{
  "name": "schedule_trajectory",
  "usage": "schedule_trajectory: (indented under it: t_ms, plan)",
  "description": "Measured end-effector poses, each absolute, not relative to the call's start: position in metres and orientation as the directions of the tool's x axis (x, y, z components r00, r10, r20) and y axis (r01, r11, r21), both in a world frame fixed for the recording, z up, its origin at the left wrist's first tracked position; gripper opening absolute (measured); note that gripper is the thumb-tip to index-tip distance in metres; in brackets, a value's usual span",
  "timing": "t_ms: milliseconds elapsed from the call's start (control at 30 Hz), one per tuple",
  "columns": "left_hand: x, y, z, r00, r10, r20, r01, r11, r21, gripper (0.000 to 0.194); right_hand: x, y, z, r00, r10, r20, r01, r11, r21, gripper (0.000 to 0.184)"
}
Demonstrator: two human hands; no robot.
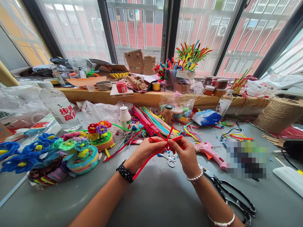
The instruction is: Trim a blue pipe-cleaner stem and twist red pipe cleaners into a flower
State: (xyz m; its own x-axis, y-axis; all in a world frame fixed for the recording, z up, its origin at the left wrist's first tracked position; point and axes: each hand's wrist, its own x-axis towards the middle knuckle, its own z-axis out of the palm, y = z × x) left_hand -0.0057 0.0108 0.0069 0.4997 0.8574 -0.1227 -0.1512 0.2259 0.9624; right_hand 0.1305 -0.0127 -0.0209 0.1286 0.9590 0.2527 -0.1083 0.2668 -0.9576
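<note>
My left hand (146,150) and my right hand (186,154) are closed on red pipe cleaners (165,138) held above the grey table (151,195). The red stems cross between my fingertips and are twisted together there, with ends sticking up and out to the sides. One long red stem runs down past my left wrist, which wears a black watch (125,171). A bead bracelet (195,177) sits on my right wrist. Small scissors (170,159) lie on the table just under my hands.
Pipe-cleaner flowers (71,151) fill the left. A pink glue gun (210,153) and large black scissors (232,197) lie to the right. Loose coloured pipe cleaners (153,121), bottles (59,105) and a twine spool (279,115) stand behind, below a cluttered wooden shelf (142,96).
</note>
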Motion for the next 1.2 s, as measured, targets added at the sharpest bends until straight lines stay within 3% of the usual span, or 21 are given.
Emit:
schedule_trajectory:
  t_ms: [333,533,600,833,933,1067,1200]
  plan:
    - [-0.006,0.011,0.004,0.51,0.856,-0.082,-0.065,0.133,0.989,0.021,0.13,-0.014,-0.018,0.095,0.982,0.163,-0.231,0.181,-0.956,0.016]
    - [-0.01,0.011,0.006,0.565,0.819,-0.099,-0.071,0.168,0.983,0.016,0.132,-0.014,-0.015,-0.137,0.984,-0.116,-0.506,-0.171,-0.846,0.016]
    - [-0.009,0.01,0.007,0.58,0.808,-0.107,-0.11,0.208,0.972,0.015,0.134,-0.015,-0.012,-0.19,0.971,-0.148,-0.534,-0.229,-0.814,0.015]
    - [-0.006,0.007,0.014,0.49,0.85,-0.193,-0.292,0.369,0.883,0.012,0.139,-0.018,0.001,-0.048,0.994,0.099,-0.362,0.075,-0.929,0.025]
    - [-0.005,0.007,0.014,0.466,0.851,-0.242,-0.321,0.417,0.85,0.009,0.138,-0.015,0.0,0.033,0.99,0.137,-0.335,0.14,-0.932,0.017]
    - [-0.003,0.008,0.011,0.421,0.864,-0.275,-0.341,0.432,0.835,0.008,0.138,-0.009,-0.008,0.132,0.983,0.125,-0.384,0.167,-0.908,0.012]
    - [-0.002,0.009,0.008,0.435,0.861,-0.263,-0.317,0.42,0.851,0.009,0.14,-0.007,-0.016,0.07,0.99,0.126,-0.488,0.144,-0.861,0.01]
